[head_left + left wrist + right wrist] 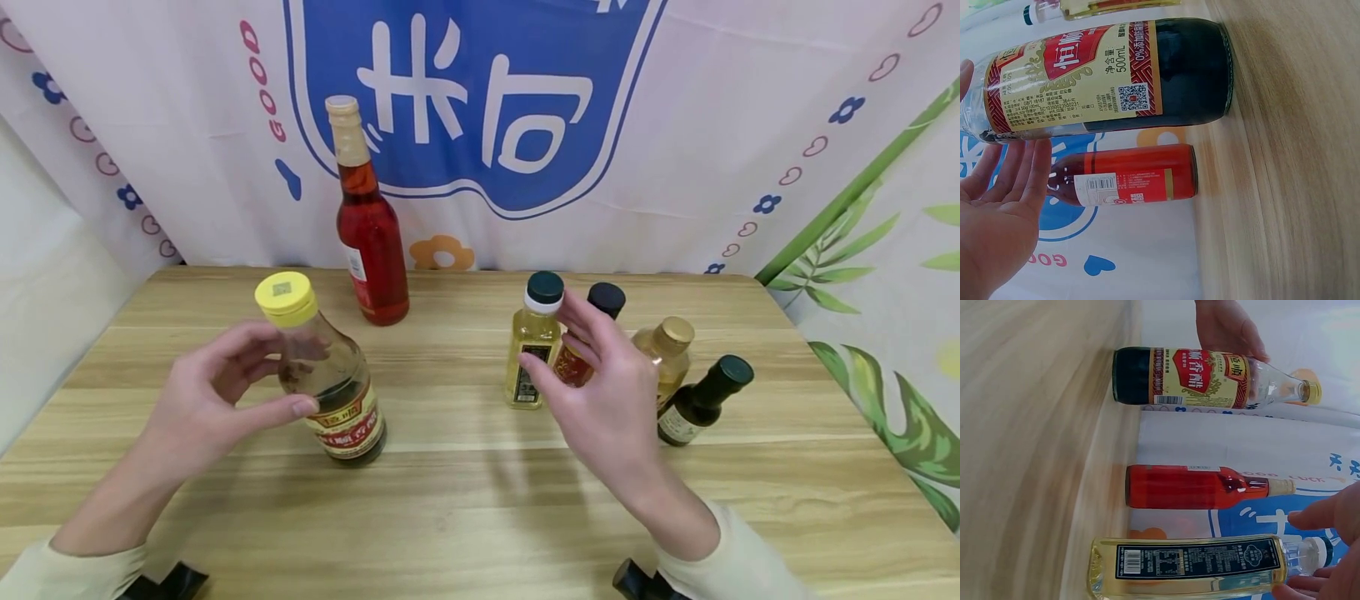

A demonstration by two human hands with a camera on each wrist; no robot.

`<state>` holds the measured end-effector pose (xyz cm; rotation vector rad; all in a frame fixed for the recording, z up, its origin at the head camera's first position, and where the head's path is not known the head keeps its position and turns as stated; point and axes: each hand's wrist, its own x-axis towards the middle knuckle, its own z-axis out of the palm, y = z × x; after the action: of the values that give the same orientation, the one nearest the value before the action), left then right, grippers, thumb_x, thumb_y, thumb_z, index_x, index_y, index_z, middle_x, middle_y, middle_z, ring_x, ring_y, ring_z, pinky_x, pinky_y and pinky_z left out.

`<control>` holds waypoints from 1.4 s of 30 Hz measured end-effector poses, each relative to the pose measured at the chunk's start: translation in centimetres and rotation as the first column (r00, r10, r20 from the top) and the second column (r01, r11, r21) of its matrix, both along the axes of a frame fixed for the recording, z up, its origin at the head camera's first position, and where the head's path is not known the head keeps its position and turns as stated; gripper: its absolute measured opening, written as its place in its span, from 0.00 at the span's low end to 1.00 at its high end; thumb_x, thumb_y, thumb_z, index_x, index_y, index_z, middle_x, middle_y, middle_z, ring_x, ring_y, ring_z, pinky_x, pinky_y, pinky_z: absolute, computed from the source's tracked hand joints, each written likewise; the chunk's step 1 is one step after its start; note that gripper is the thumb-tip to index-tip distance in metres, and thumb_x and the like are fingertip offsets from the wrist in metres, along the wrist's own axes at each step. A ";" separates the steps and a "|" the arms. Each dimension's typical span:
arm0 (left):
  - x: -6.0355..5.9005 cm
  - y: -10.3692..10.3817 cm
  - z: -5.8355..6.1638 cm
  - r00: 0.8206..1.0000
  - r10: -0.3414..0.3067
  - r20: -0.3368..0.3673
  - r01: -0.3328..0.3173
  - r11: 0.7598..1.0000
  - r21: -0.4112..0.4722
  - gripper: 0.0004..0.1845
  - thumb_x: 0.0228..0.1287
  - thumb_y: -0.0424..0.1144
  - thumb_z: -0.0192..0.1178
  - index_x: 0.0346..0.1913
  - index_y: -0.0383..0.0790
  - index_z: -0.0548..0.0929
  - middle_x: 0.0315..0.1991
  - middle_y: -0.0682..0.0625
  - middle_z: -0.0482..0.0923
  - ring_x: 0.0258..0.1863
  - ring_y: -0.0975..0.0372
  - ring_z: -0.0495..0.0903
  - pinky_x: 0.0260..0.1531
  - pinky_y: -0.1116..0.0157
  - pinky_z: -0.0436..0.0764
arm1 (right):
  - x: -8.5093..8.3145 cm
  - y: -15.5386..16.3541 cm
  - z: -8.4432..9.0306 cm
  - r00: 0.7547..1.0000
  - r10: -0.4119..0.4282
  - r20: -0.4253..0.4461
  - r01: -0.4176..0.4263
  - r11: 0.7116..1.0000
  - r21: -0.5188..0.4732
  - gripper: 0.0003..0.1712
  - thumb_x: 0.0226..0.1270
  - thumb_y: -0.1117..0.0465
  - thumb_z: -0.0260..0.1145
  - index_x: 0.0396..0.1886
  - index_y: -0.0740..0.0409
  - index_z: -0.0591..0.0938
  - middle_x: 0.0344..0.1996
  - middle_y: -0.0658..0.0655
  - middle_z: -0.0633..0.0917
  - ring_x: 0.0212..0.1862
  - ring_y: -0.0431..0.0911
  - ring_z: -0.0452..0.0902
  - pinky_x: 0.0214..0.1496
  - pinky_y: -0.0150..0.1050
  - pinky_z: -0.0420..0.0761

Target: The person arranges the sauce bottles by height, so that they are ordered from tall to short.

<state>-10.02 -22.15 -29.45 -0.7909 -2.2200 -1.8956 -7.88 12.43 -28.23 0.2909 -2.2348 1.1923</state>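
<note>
On the wooden desk (465, 492) stand 6 bottles, all upright. The left hand (213, 400) sits just beside the yellow-capped vinegar bottle (330, 383), left of the desk's middle; its fingers are loosely spread in a half-open cup around the bottle's shoulder, and the left wrist view shows the palm apart from the glass, so it holds nothing, though the thumb tip lies at or very near the label. The right hand (607, 392) hovers open with fingers fanned in front of a cluster of 4 small bottles toward the right edge: a pale oil bottle (531, 350) with a dark green cap, a black-capped red bottle (581, 350) partly hidden behind the fingers, a gold-capped bottle (667, 350) and a dark bottle (701, 400). The fingertips are close to the pale oil bottle's neck; whether they touch it I cannot tell. A tall red bottle (369, 225) stands alone near the far edge, against the printed backdrop (675, 125), well apart from both hands.
</note>
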 end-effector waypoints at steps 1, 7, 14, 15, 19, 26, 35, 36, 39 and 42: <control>0.0 0.0 0.0 1.000 -0.002 0.001 0.002 1.000 0.002 0.31 0.44 0.12 0.68 0.56 0.28 0.76 0.50 0.46 0.83 0.48 0.63 0.82 0.53 0.76 0.79 | 0.0 0.0 -0.2 1.000 -0.007 -0.006 0.007 1.000 0.009 0.40 0.50 0.64 0.80 0.65 0.56 0.76 0.56 0.55 0.84 0.58 0.45 0.82 0.55 0.32 0.81; 0.0 -0.1 -0.1 1.000 -0.008 0.003 0.008 1.000 0.002 0.32 0.45 0.13 0.68 0.57 0.27 0.76 0.50 0.46 0.83 0.49 0.63 0.83 0.52 0.76 0.79 | 0.3 -0.1 -0.9 0.999 -0.043 0.025 0.042 0.998 0.040 0.40 0.49 0.63 0.80 0.64 0.59 0.76 0.56 0.58 0.84 0.54 0.48 0.85 0.48 0.35 0.85; 0.2 -0.3 0.1 1.000 0.005 -0.004 -0.005 1.000 -0.021 0.32 0.45 0.13 0.68 0.57 0.29 0.76 0.50 0.46 0.83 0.48 0.64 0.83 0.52 0.77 0.79 | 0.2 -0.5 -1.5 0.999 -0.030 0.045 0.030 1.000 0.007 0.38 0.49 0.63 0.81 0.62 0.60 0.78 0.57 0.59 0.84 0.45 0.49 0.88 0.43 0.37 0.87; 0.3 -0.3 0.1 1.000 0.003 -0.006 -0.004 1.000 -0.018 0.32 0.44 0.13 0.68 0.57 0.29 0.76 0.50 0.46 0.83 0.48 0.64 0.83 0.52 0.77 0.79 | 0.2 -0.6 -1.6 0.999 -0.028 0.040 0.028 1.000 0.002 0.38 0.49 0.63 0.81 0.62 0.60 0.78 0.56 0.59 0.84 0.45 0.49 0.88 0.42 0.36 0.87; 0.4 -0.5 0.1 1.000 0.005 -0.006 -0.005 1.000 -0.010 0.32 0.44 0.13 0.68 0.57 0.28 0.76 0.50 0.46 0.83 0.48 0.64 0.83 0.53 0.77 0.79 | -0.4 -1.1 -1.8 0.999 -0.030 0.046 0.029 0.999 0.013 0.37 0.49 0.60 0.81 0.61 0.60 0.79 0.54 0.59 0.85 0.47 0.49 0.87 0.41 0.33 0.87; 0.4 -0.6 -0.1 1.000 -0.006 -0.005 0.006 1.000 -0.002 0.32 0.44 0.13 0.68 0.57 0.28 0.76 0.51 0.46 0.84 0.49 0.63 0.83 0.52 0.76 0.79 | -1.4 -1.7 -2.1 0.996 -0.076 0.055 0.072 0.995 0.074 0.34 0.52 0.54 0.80 0.58 0.60 0.81 0.50 0.58 0.87 0.46 0.49 0.88 0.35 0.31 0.86; 0.3 -0.3 0.1 1.000 0.007 -0.002 -0.007 0.999 -0.052 0.31 0.46 0.15 0.69 0.56 0.30 0.76 0.52 0.46 0.84 0.50 0.62 0.83 0.52 0.75 0.80 | -1.7 -1.7 -2.3 0.996 -0.090 0.030 0.086 0.991 0.101 0.31 0.51 0.54 0.80 0.54 0.62 0.82 0.43 0.58 0.86 0.41 0.49 0.88 0.29 0.28 0.84; 0.3 -0.3 0.2 1.000 0.009 -0.001 -0.009 0.998 -0.055 0.30 0.46 0.15 0.69 0.56 0.29 0.76 0.52 0.46 0.84 0.50 0.61 0.83 0.52 0.75 0.80 | -1.7 -1.7 -2.3 0.996 -0.089 0.031 0.085 0.991 0.100 0.31 0.51 0.54 0.80 0.54 0.62 0.82 0.43 0.58 0.86 0.42 0.48 0.88 0.29 0.28 0.84; 0.2 -0.2 0.3 0.999 0.033 0.007 -0.033 0.996 -0.081 0.31 0.46 0.16 0.70 0.57 0.31 0.77 0.52 0.47 0.84 0.50 0.61 0.83 0.52 0.75 0.80 | -1.7 -1.7 -2.2 0.996 -0.080 0.030 0.076 0.993 0.094 0.31 0.51 0.55 0.80 0.53 0.63 0.82 0.44 0.59 0.86 0.42 0.49 0.89 0.29 0.28 0.84; 0.2 -0.1 0.4 1.000 0.025 -0.008 -0.026 0.996 -0.083 0.30 0.47 0.16 0.70 0.57 0.30 0.76 0.52 0.47 0.83 0.50 0.62 0.83 0.53 0.75 0.80 | -1.6 -1.5 -2.0 0.997 -0.063 0.042 0.059 0.994 0.088 0.29 0.51 0.58 0.80 0.52 0.64 0.82 0.45 0.59 0.87 0.42 0.49 0.89 0.31 0.31 0.86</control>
<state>-9.87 -22.29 -29.06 -0.7760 -2.3069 -1.7963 -9.50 10.88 -30.18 0.2305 -2.3211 1.0811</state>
